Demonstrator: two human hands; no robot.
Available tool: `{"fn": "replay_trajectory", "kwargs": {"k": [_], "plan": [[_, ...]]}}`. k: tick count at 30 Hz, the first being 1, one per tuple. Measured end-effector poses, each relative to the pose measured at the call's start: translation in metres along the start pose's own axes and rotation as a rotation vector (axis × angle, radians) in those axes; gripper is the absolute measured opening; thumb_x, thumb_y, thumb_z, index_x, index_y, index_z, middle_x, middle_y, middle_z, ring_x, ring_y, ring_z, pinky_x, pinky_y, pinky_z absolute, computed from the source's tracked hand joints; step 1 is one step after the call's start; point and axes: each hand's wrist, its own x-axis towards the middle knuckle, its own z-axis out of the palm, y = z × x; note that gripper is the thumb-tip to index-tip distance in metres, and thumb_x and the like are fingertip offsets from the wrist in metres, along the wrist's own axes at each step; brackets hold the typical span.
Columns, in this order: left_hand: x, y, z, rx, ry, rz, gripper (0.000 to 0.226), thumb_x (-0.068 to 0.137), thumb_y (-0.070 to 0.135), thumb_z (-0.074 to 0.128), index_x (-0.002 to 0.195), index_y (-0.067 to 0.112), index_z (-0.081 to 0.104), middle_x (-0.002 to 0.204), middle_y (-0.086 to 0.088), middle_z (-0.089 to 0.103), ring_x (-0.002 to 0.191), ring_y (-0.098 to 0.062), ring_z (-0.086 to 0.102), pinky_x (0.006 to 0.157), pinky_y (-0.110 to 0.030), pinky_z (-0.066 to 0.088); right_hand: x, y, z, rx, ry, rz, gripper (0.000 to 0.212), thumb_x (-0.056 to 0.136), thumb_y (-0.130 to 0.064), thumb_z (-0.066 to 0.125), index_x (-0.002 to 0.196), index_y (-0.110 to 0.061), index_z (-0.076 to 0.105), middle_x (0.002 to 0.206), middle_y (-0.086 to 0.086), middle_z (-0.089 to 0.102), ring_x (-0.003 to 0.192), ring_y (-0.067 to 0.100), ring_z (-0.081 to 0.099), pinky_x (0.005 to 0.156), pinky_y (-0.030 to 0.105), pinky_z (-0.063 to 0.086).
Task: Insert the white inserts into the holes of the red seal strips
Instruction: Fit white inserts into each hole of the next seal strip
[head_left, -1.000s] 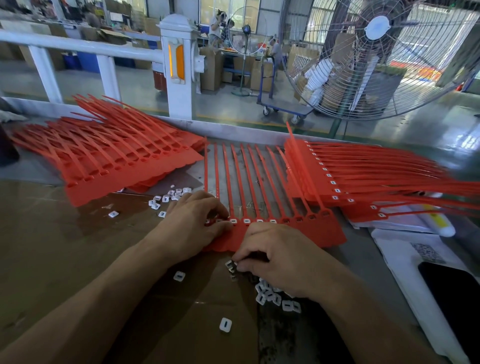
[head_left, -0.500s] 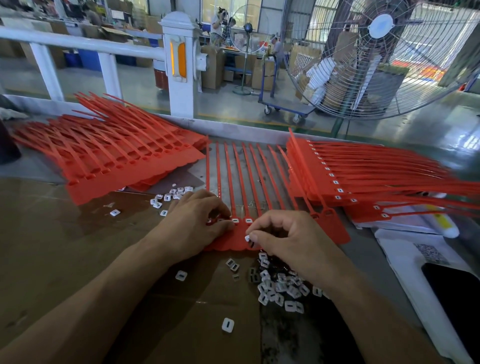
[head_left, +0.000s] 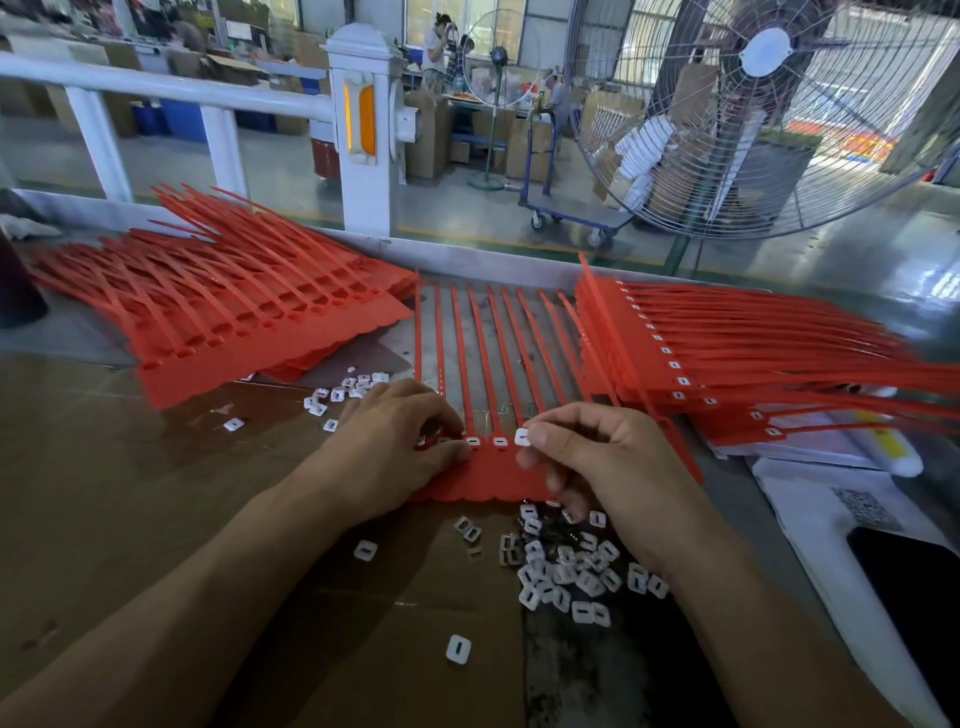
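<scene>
Head view, one frame. Strip sheet (head_left: 493, 473) lies flat at bench centre, tails running toward 12 o'clock. Left hand (head_left: 395, 441) rests on the sheet's left end, fingers curled down over the first holes, thumb pressing the tab edge; it steadies the sheet, no insert seen in it. Right hand (head_left: 597, 467) pinches one white insert (head_left: 522, 437) between thumb and forefinger, held just at the next hole, immediately at 3 o'clock of two seated inserts (head_left: 487, 441). Whether it touches the hole yet: cannot tell.

Loose inserts (head_left: 566, 566) heaped at 6 o'clock of the sheet, under the right wrist; smaller scatter (head_left: 343, 392) at 10 o'clock. Unfilled stack (head_left: 234, 317) at 10 o'clock, filled stack (head_left: 727, 353) at 2 o'clock.

Judgement on the step: square the insert to the hole, slot lined up like its neighbours, then press straight down until flush. Keep left-hand pressure on so the sheet cannot slide or lift. A tilted entry would likely jam
</scene>
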Motion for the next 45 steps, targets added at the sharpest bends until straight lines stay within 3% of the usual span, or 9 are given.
{"fn": "replay_trajectory", "kwargs": {"k": [9, 14, 19, 24, 33, 36, 40, 45], "plan": [[0.0, 0.002, -0.002, 0.001, -0.008, 0.003, 0.027, 0.088, 0.058, 0.062, 0.109, 0.042, 0.066, 0.118, 0.016, 0.053, 0.116, -0.01, 0.047, 0.107, -0.043, 0.04, 0.005, 0.003, -0.011, -0.009, 0.107, 0.01, 0.013, 0.098, -0.022, 0.069, 0.089, -0.025, 0.078, 0.081, 0.005, 0.076, 0.058, 0.008, 0.055, 0.042, 0.02, 0.036], [-0.001, 0.003, -0.003, -0.001, -0.013, -0.002, 0.028, 0.088, 0.059, 0.061, 0.11, 0.042, 0.066, 0.118, 0.017, 0.053, 0.117, -0.009, 0.046, 0.107, -0.042, 0.039, 0.005, 0.001, -0.016, -0.137, 0.19, -0.034, 0.016, 0.099, -0.025, 0.067, 0.087, -0.031, 0.076, 0.079, 0.0, 0.075, 0.058, 0.007, 0.053, 0.045, 0.015, 0.038], [-0.003, 0.007, -0.003, 0.032, 0.077, 0.034, 0.026, 0.088, 0.056, 0.064, 0.109, 0.041, 0.065, 0.119, 0.02, 0.053, 0.121, -0.008, 0.043, 0.104, -0.031, 0.028, 0.004, 0.002, -0.009, -0.165, 0.105, -0.051, 0.012, 0.099, -0.03, 0.067, 0.091, -0.034, 0.075, 0.083, -0.002, 0.076, 0.06, 0.003, 0.056, 0.049, 0.011, 0.04], [-0.004, 0.024, -0.004, -0.172, 0.239, 0.222, 0.014, 0.087, 0.039, 0.075, 0.098, 0.031, 0.071, 0.102, 0.018, 0.065, 0.101, -0.003, 0.057, 0.094, -0.041, 0.045, 0.004, 0.004, 0.003, -0.127, 0.033, -0.053, 0.011, 0.099, -0.033, 0.067, 0.093, -0.035, 0.075, 0.081, -0.001, 0.076, 0.06, 0.003, 0.056, 0.05, 0.011, 0.041], [-0.005, 0.034, 0.002, -0.237, 0.183, 0.257, 0.011, 0.09, 0.042, 0.068, 0.086, 0.031, 0.068, 0.086, 0.018, 0.065, 0.091, -0.003, 0.059, 0.086, -0.035, 0.045, 0.002, 0.004, 0.011, -0.161, 0.027, -0.1, 0.009, 0.099, -0.033, 0.067, 0.095, -0.037, 0.075, 0.079, -0.005, 0.075, 0.059, 0.0, 0.056, 0.051, 0.01, 0.041], [-0.005, 0.029, -0.004, -0.149, 0.243, 0.189, 0.014, 0.09, 0.042, 0.069, 0.082, 0.03, 0.068, 0.082, 0.019, 0.064, 0.085, -0.002, 0.059, 0.083, -0.036, 0.047, 0.001, 0.002, 0.008, -0.221, 0.016, -0.099, 0.008, 0.098, -0.035, 0.068, 0.095, -0.034, 0.076, 0.081, -0.007, 0.076, 0.06, -0.003, 0.058, 0.055, 0.011, 0.043], [-0.002, 0.008, -0.017, -0.018, 0.323, -0.096, 0.014, 0.09, 0.041, 0.07, 0.082, 0.03, 0.071, 0.076, 0.018, 0.064, 0.079, -0.002, 0.061, 0.086, -0.044, 0.053, -0.002, -0.004, -0.007, -0.461, -0.071, -0.09, 0.003, 0.094, -0.036, 0.073, 0.092, -0.035, 0.075, 0.085, -0.015, 0.075, 0.075, -0.003, 0.068, 0.066, 0.011, 0.048], [-0.006, -0.008, -0.023, 0.171, 0.37, -0.272, 0.013, 0.088, 0.039, 0.072, 0.082, 0.028, 0.071, 0.077, 0.015, 0.063, 0.087, -0.016, 0.064, 0.092, -0.047, 0.048, -0.006, -0.013, -0.026, -0.645, -0.284, -0.031, 0.005, 0.088, -0.034, 0.081, 0.086, -0.035, 0.076, 0.084, -0.013, 0.075, 0.076, 0.0, 0.068, 0.069, 0.016, 0.049]]}}
